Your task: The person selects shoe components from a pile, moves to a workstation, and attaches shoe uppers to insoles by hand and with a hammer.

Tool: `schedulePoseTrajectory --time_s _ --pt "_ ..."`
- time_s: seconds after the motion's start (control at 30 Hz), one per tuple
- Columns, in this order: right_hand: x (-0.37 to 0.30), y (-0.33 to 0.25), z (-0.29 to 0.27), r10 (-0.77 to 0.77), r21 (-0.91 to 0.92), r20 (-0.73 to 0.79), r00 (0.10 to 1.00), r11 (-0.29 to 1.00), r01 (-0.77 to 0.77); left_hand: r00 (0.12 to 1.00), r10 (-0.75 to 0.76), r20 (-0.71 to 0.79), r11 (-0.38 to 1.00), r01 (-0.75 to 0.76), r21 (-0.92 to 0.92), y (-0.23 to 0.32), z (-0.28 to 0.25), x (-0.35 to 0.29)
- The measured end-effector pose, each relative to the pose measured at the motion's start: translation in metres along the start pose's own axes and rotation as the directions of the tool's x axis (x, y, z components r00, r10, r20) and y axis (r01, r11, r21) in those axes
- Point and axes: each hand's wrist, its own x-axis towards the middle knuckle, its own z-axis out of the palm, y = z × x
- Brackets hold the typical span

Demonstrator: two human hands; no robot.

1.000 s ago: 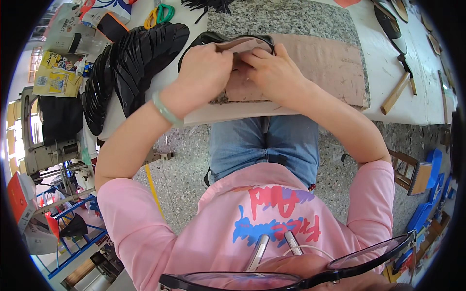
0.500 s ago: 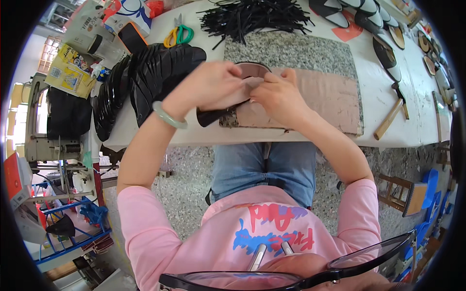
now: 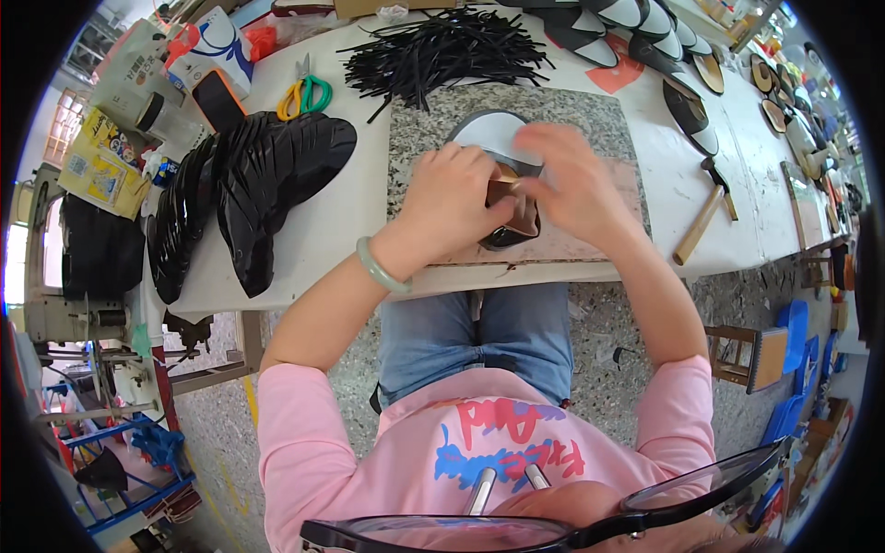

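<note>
A shoe upper point(image 3: 495, 130) with a white toe, dark edging and a brown-lined opening lies on the stone slab, toe pointing away from me. My left hand point(image 3: 449, 198), with a pale green bangle at the wrist, is closed round its left side. My right hand point(image 3: 583, 182) is at its right side, thumb near the opening; the fingers are smeared by motion, so their grip is unclear. Both hands cover part of the upper. Beneath it is a speckled granite slab point(image 3: 604, 120), its near part covered with a pinkish-brown sheet point(image 3: 576, 241).
Glossy black shoe uppers point(image 3: 267, 180) are stacked at left. Scissors point(image 3: 304, 92) and a heap of black strips point(image 3: 442, 55) lie beyond. A hammer point(image 3: 705, 217) rests at right, near a single black-and-white upper point(image 3: 690, 115). More uppers point(image 3: 636, 23) line the far right.
The shoe upper has turned, and its white toe now shows. My left hand has moved right and nearer. My right hand has lifted off its earlier pinch. The whole view has shifted slightly.
</note>
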Motion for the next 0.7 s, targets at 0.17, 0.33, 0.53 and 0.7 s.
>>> schedulePoseTrajectory --time_s 0.17,0.33,0.53,0.7 --pt "0.008 0.007 0.023 0.205 -0.377 0.556 0.806 0.926 0.025 0.947 -0.115 0.300 0.974 0.049 0.219 -0.004 -0.009 0.028" --pt "-0.005 -0.002 0.012 0.031 -0.085 0.550 0.834 0.996 0.019 0.745 -0.078 0.662 0.931 -0.183 0.315 -0.015 -0.029 0.027" --pt "-0.020 -0.008 0.016 0.066 -0.189 0.427 0.902 0.982 0.017 0.825 0.025 0.565 0.934 -0.221 0.281 -0.008 -0.014 0.037" --pt "-0.054 0.035 0.006 0.274 0.118 0.230 0.934 0.944 -0.307 0.875 0.007 0.484 0.994 -0.060 0.094 -0.026 -0.027 0.016"
